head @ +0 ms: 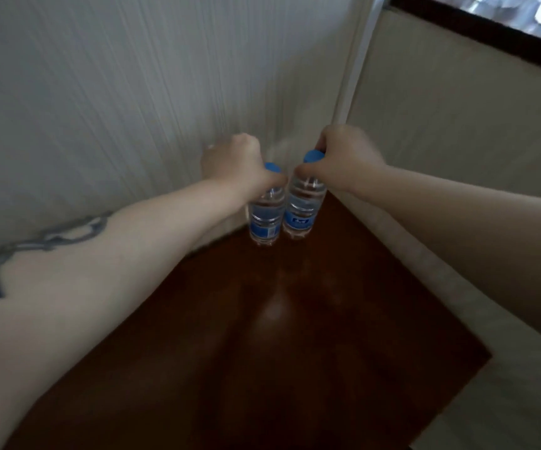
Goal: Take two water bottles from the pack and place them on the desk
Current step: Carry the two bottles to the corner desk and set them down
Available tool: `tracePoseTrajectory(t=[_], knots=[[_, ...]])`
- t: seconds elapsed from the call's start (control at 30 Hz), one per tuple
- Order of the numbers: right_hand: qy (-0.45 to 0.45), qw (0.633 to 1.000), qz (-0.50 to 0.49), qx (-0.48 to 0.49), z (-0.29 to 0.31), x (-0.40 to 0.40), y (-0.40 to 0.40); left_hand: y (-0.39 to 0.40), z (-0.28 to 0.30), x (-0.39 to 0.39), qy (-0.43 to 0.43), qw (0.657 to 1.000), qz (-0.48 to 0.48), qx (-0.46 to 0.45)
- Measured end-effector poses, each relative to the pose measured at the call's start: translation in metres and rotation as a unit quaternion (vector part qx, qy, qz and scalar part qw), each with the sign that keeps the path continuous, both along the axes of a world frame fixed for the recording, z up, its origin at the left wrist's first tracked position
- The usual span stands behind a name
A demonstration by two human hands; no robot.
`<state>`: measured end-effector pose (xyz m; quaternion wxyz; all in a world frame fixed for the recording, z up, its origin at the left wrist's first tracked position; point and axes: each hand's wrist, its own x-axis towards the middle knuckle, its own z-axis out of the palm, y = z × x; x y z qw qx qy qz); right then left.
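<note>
Hands (236, 160) (344, 157) grip bottles (265, 219) (301, 209) near wall (100, 92).

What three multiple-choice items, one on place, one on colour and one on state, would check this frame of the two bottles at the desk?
1. Where are the two bottles?
A. at the far corner of the desk, side by side
B. at the near edge of the desk, far apart
C. on the floor beside the desk

2. What colour are the bottle caps?
A. red
B. white
C. blue

3. How are the bottles held?
A. both in one hand
B. one in each hand, gripped at the neck
C. by no hand at all

Answers:
1 A: the left bottle and the right bottle stand upright close together at the far corner of the dark wooden desk, by the wall.
2 C: each blue cap shows just beside the gripping fingers.
3 B: the left hand closes round one neck, the right hand round the other.
</note>
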<state>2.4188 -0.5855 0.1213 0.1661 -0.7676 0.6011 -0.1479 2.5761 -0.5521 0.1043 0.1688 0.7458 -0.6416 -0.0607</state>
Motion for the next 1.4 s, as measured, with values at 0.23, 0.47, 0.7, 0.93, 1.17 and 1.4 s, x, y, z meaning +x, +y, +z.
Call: tracePoseTrajectory(t=[0.23,0.47,0.7,0.93,1.17,1.4], knots=[[0.006,1.000,-0.005,0.006,-0.022,0.014,-0.027,-0.025,-0.011,0.007,-0.027,0.999,0.006,-0.017],[0.043,0.999,0.015,0.002,-0.022,0.026,-0.034,-0.027,-0.006,0.007,-0.091,0.995,0.008,0.041],[0.079,0.996,-0.018,0.024,-0.022,0.037,-0.031,-0.021,0.005,0.012,-0.091,0.995,-0.018,0.041],[-0.006,0.999,-0.032,0.001,-0.037,0.032,-0.024,-0.012,0.001,0.009,0.016,0.999,-0.028,0.007],[-0.023,0.998,0.005,0.050,-0.029,0.032,-0.025,-0.002,-0.004,0.021,0.007,0.997,-0.078,-0.014],[-0.029,0.998,0.004,0.056,-0.028,0.030,-0.025,0.009,-0.015,0.028,0.067,0.991,-0.114,-0.028]])
